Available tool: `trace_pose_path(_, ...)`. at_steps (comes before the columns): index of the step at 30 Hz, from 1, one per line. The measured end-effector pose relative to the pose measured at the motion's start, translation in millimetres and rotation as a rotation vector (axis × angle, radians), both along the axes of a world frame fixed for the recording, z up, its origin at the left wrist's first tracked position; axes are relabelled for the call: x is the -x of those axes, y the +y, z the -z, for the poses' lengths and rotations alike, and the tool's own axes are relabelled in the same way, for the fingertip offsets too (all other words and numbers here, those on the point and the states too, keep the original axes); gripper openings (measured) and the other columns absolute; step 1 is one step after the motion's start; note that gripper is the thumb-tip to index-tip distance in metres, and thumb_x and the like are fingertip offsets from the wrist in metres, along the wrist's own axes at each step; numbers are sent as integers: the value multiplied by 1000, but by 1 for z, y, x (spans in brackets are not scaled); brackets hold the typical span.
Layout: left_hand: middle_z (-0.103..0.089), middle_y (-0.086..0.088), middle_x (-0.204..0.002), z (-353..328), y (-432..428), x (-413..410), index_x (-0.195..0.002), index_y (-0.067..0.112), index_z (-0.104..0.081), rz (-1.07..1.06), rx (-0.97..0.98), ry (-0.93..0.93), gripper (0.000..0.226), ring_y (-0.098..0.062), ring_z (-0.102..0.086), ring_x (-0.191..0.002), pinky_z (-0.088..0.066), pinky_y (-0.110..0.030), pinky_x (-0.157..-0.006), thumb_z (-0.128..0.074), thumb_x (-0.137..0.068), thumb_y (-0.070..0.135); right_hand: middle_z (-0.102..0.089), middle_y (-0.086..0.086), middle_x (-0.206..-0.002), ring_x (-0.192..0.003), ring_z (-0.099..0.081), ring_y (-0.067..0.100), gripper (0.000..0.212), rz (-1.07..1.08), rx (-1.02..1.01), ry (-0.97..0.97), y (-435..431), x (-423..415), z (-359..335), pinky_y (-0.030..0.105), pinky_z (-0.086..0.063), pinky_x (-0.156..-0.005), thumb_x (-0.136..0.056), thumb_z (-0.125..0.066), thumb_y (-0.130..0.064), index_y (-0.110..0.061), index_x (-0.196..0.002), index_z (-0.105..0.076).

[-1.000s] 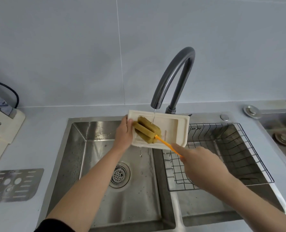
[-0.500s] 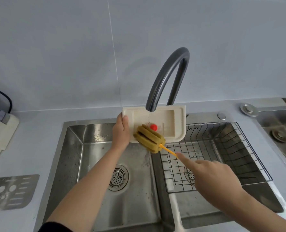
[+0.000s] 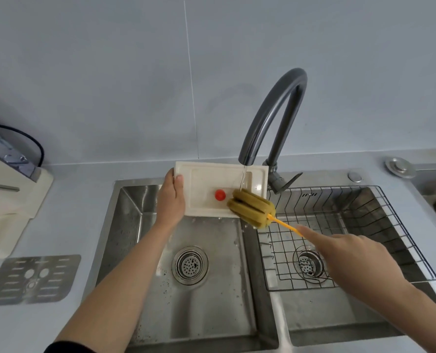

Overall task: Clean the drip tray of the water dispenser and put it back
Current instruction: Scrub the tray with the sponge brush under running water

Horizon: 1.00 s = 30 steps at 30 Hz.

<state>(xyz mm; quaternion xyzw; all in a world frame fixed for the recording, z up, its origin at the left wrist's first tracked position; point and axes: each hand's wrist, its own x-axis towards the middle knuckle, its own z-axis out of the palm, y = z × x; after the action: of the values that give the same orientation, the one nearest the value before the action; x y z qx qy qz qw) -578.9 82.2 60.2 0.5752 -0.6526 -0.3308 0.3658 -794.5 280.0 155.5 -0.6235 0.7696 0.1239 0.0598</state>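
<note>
The cream drip tray (image 3: 204, 183) is tilted over the back of the left sink basin, under the running tap. A red float (image 3: 220, 194) shows in its well. My left hand (image 3: 170, 200) grips the tray's left edge, thumb on the top face. A yellow-green sponge brush (image 3: 252, 208) on an orange stick presses on the tray's lower right corner. My right hand (image 3: 349, 253) holds the stick, forefinger stretched along it. The dispenser (image 3: 10, 200) stands at the left edge, and its metal grille (image 3: 31, 278) lies flat on the counter in front of it.
A dark arched faucet (image 3: 275, 110) rises behind the divider of the double steel sink (image 3: 125, 240). A wire rack (image 3: 364, 233) fills the right basin. A round metal plug (image 3: 400, 167) lies on the counter at back right, beside another sink edge.
The sponge brush has slid from the tray's left part to its lower right corner, uncovering the red float. The tray has shifted left so the water now falls on its right part.
</note>
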Motion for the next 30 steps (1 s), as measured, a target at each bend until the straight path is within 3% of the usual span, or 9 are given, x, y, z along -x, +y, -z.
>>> trace_pose_path(2, -53, -6, -91, -3, 0, -3, -122, 2, -45, -1, 4, -19, 35, -20, -49, -80, -34, -28, -70, -26, -98, 20, -54, -6, -81, -69, -44, 18, 63, -4, 35, -22, -2, -4, -1, 25, -31, -54, -93, -33, -16, -52, -139, -8)
trace_pose_path(6, -54, -9, -91, -5, 0, -10, -124, 3, -44, 0, -14, -30, 37, -21, -50, -80, -37, -30, -71, -24, -99, 21, -67, -3, -93, -85, -60, 22, 51, 29, 90, -151, -6, -8, -5, 28, -36, -60, -96, -32, -25, -53, -136, -17)
trace_pose_path(10, -53, -5, -93, -9, 3, -8, -125, 4, -43, 47, 3, -60, 37, -22, -53, -86, -43, -34, -74, -24, -99, 22, -55, -6, -71, -76, -53, 25, 52, 8, 133, -228, -18, -22, -2, 30, -35, -60, -96, -33, -22, -51, -137, -18)
trace_pose_path(15, -60, -14, -106, -11, 5, 0, -128, 2, -42, 62, 26, -58, 39, -25, -57, -93, -41, -30, -77, -26, -98, 23, -62, 1, -95, -79, -53, 27, 65, -74, 135, -192, -34, -38, 6, 30, -33, -60, -91, -34, -10, -45, -141, -12)
trace_pose_path(18, -59, -10, -99, -14, 6, 1, -125, 1, -44, 72, 43, -54, 37, -23, -56, -89, -38, -28, -73, -27, -98, 21, -40, -3, -67, -72, -44, 26, 72, -153, 101, -212, -34, -49, 11, 30, -29, -51, -85, -33, -3, -38, -144, -8)
trace_pose_path(20, -60, -13, -102, -15, 7, 0, -124, 1, -44, 75, 47, -63, 36, -20, -53, -89, -37, -27, -74, -27, -98, 19, -27, -5, -61, -72, -40, 24, 72, -196, 62, -217, -33, -52, 11, 27, -21, -47, -85, -33, -2, -35, -144, -8)
trace_pose_path(23, -60, -18, -109, -13, 7, 0, -125, 1, -44, 64, 45, -95, 37, -21, -53, -93, -40, -29, -76, -27, -98, 21, -40, 0, -67, -74, -42, 26, 71, -224, 30, -217, -28, -49, 13, 30, -28, -54, -84, -33, -2, -35, -143, -10)
trace_pose_path(26, -57, -11, -100, -11, 7, -1, -123, 2, -45, 89, 35, -127, 37, -21, -52, -89, -39, -30, -74, -27, -98, 22, -50, 1, -86, -77, -44, 28, 71, -188, 26, -186, -23, -37, 13, 30, -31, -63, -85, -33, -3, -41, -142, -13)
trace_pose_path(30, -54, -6, -92, -8, 8, 2, -124, 6, -45, 129, -18, -219, 38, -24, -53, -87, -34, -27, -74, -25, -98, 26, -49, -4, -75, -76, -47, 25, 66, -121, 9, -213, -18, -18, 10, 29, -32, -58, -89, -34, -8, -48, -139, -18)
